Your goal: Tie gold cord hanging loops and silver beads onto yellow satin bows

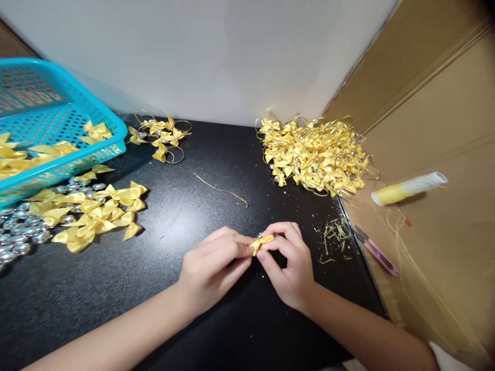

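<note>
Over the black table, a small yellow ribbon bow [262, 243] is pinched between both my hands. My left hand [216, 263] grips its left side with thumb and fingertips. On its other side, my right hand [289, 260] holds it between thumb and index finger. A small silvery bead [260, 235] shows at the bow's upper edge, partly hidden by fingers. Beyond my hands a loose gold cord [221, 190] lies on the table.
A blue basket [87, 98] with yellow bows stands at left, beside loose bows [102, 214] and silvery beads [23, 232]. Corded bows form a small cluster [164, 134] and a large pile [313, 154]. Right are cord scraps [334, 232], pink thread snips [381, 256] and a tube [410, 188].
</note>
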`<state>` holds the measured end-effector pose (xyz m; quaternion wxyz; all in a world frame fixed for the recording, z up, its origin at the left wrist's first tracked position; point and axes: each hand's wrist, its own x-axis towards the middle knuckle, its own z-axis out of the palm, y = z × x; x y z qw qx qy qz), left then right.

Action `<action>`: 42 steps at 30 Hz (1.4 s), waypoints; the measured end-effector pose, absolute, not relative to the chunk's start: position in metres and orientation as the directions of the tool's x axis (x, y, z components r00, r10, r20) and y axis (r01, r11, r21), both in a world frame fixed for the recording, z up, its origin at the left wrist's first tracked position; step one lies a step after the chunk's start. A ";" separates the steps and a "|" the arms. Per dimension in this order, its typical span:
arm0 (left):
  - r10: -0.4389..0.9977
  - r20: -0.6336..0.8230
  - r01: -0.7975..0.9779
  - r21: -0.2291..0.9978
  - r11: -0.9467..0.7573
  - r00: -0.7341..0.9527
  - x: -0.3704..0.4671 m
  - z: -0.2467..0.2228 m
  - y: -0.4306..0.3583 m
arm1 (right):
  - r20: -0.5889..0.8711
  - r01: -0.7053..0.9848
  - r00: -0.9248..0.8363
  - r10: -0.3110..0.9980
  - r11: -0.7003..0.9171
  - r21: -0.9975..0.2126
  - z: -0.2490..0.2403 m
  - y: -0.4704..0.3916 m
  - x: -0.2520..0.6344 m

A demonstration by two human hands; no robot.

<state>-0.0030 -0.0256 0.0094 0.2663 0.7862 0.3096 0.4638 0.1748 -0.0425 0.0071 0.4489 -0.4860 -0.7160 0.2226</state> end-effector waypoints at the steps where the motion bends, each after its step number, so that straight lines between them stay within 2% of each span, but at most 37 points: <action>1: 0.730 0.568 0.242 0.700 -0.671 0.381 -0.004 0.010 -0.025 | 0.431 0.483 -0.108 0.896 0.426 -0.765 0.008 -0.042 0.176; 4: 0.706 0.580 0.249 0.673 -0.697 0.407 -0.005 0.010 -0.024 | 0.435 0.443 -0.078 0.897 0.422 -0.791 0.011 -0.039 0.180; 14: 0.577 0.620 0.316 0.487 -0.814 0.532 -0.005 0.006 -0.018 | 0.343 0.417 -0.163 0.925 0.379 -0.826 0.018 -0.034 0.178; 19: 0.619 0.563 0.298 0.559 -0.773 0.549 -0.002 0.014 -0.015 | 0.267 0.231 -0.084 0.960 0.280 -0.932 0.014 -0.031 0.181; 23: 0.687 0.504 0.328 0.626 -0.708 0.523 -0.001 0.020 -0.013 | 0.190 0.121 -0.110 0.976 0.203 -0.972 0.010 -0.026 0.183; 28: 0.703 0.511 0.337 0.633 -0.697 0.494 -0.002 0.021 -0.013 | 0.176 0.220 -0.184 0.967 0.215 -0.952 0.008 -0.021 0.187; 31: 0.693 0.518 0.335 0.622 -0.707 0.501 -0.003 0.019 -0.013 | 0.242 0.285 -0.207 0.948 0.295 -0.912 0.012 -0.022 0.187; 36: 0.658 0.549 0.312 0.595 -0.741 0.516 -0.001 0.015 -0.013 | 0.400 0.485 -0.275 0.874 0.485 -0.727 0.021 -0.024 0.185; 42: 0.627 0.580 0.318 0.550 -0.772 0.519 -0.003 0.012 -0.011 | 0.380 0.572 -0.390 0.839 0.544 -0.615 0.020 -0.021 0.191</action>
